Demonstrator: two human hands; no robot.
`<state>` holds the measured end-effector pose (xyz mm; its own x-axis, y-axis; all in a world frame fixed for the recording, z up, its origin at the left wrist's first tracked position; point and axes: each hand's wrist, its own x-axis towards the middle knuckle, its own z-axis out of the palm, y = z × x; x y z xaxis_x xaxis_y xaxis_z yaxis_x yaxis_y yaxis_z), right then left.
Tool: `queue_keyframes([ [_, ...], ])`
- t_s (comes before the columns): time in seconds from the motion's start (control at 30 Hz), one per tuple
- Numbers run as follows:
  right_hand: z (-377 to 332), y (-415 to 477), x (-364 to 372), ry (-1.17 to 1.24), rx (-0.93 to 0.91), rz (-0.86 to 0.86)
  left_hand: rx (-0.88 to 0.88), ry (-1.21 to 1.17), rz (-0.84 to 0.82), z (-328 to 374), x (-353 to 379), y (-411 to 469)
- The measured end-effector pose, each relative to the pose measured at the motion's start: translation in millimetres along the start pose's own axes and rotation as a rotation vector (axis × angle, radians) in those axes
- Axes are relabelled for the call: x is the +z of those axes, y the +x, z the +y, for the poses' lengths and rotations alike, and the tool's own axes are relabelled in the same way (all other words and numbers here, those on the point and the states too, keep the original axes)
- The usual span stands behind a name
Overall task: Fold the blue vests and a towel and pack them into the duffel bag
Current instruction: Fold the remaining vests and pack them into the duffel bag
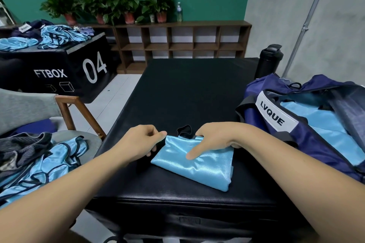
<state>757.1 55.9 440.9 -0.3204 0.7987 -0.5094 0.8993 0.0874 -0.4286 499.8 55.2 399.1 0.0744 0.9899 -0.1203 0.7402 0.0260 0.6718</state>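
Note:
A shiny light-blue vest (pixel 205 165) lies folded into a compact rectangle near the front of the black padded box (pixel 187 92). A black-trimmed strap loop sticks out at its far edge. My left hand (pixel 144 140) pinches the vest's far left corner between thumb and fingers. My right hand (pixel 215 140) grips the vest's far right edge, with the thumb pressed flat on top of the fabric. The navy duffel bag (pixel 308 138), labelled LVQUE, sits open at the right with light-blue fabric inside it.
Loose blue vests (pixel 39 165) and a dark striped cloth (pixel 21 148) are heaped on a grey chair at the left. More vests (pixel 57 36) lie on a black FTBOX 04 box behind it. A black bottle (pixel 269 61) stands behind the bag. Wooden shelves with plants line the back wall.

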Motion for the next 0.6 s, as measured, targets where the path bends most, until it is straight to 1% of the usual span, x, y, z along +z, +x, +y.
queue_keyframes([
  [0.07, -3, -5, 2, 0.012, -0.030, -0.034, 0.004, 0.007, -0.009, 1, 0, -1],
  [0.23, -5, -19, 6, 0.024, -0.100, -0.024, 0.008, 0.032, -0.021, 3, -1, -2],
  [0.43, -1, -43, 11, -0.008, -0.185, 0.069, 0.022, 0.011, -0.058, 7, -1, -7],
  [0.6, 6, -81, -10, -0.002, -0.250, 0.189, 0.085, -0.024, -0.108, 29, 1, -17],
])
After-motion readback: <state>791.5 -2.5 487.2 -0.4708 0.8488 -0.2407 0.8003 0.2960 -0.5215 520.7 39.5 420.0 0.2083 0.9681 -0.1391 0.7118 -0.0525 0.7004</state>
